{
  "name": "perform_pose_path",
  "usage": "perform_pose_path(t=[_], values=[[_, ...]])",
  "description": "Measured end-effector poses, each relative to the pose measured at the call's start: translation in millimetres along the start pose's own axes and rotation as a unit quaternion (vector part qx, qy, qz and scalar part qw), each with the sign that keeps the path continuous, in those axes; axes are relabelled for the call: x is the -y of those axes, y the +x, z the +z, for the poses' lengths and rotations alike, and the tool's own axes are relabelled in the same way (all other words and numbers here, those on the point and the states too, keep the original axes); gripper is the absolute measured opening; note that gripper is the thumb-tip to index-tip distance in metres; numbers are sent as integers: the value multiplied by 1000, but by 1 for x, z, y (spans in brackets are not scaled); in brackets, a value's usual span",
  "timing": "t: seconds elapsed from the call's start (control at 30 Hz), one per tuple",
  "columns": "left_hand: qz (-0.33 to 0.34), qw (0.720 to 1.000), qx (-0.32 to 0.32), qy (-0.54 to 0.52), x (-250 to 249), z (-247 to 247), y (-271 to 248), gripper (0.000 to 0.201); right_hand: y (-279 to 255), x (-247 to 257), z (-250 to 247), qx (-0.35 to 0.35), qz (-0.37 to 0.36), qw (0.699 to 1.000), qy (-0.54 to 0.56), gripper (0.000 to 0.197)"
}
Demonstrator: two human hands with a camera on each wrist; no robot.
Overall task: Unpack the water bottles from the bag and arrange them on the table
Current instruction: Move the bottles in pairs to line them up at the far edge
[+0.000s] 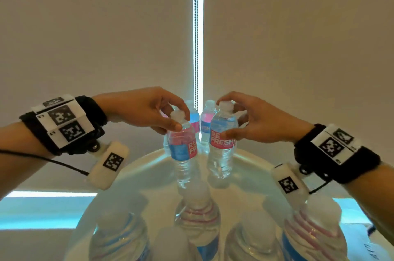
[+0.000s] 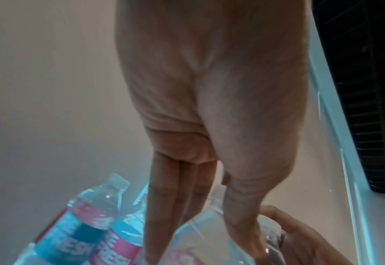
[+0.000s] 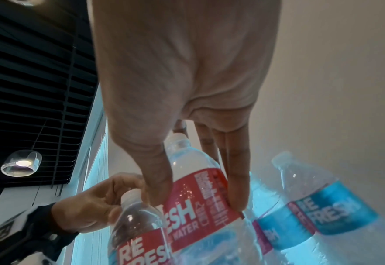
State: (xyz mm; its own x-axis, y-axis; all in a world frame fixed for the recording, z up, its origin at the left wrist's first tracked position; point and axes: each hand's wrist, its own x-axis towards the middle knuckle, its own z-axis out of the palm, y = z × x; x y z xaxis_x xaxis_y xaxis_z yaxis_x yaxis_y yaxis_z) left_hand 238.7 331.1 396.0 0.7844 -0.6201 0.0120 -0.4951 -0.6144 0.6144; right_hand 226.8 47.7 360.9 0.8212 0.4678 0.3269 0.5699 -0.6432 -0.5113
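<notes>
Two hands, each holding a water bottle near its top over a round white desk.

The left hand (image 1: 147, 109) has its fingers (image 2: 162, 206) curled narrowly about the neck just under the cap of the left bottle (image 1: 182, 150), thumb pressed at the shoulder; this bottle leans slightly. The right hand (image 1: 258, 120) spreads its fingers (image 3: 237, 182) wider around the right bottle (image 1: 222, 143), thumb on the red label, forefinger arched over the cap. Two more bottles (image 1: 201, 124) stand upright just behind, at twelve o'clock on the desk (image 1: 251, 167). Several capped bottles (image 1: 197, 214) crowd the six o'clock edge, blurred.
</notes>
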Motion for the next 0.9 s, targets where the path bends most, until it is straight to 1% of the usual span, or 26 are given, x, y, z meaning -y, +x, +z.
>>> perform_pose_path(t=[0.07,0.13,0.2,0.3,0.4,0.57,0.9], values=[[-41,998,-38,13,16,-4,-1,29,20,1,15,2,5,1000,-11,69],[-76,994,-70,33,30,-8,0,24,37,4,31,-3,5,1000,-10,68],[-108,987,-105,55,41,-9,4,26,52,7,45,-7,9,1000,-9,65],[-138,978,-141,73,49,-8,12,34,69,11,63,-2,17,1000,-24,70],[-159,973,-150,74,55,-7,18,38,78,12,75,13,18,999,-41,73],[-182,970,-153,46,57,-7,23,42,85,8,81,13,28,999,-42,75],[-185,968,-165,37,54,0,32,46,82,0,83,-2,34,998,-51,73]])
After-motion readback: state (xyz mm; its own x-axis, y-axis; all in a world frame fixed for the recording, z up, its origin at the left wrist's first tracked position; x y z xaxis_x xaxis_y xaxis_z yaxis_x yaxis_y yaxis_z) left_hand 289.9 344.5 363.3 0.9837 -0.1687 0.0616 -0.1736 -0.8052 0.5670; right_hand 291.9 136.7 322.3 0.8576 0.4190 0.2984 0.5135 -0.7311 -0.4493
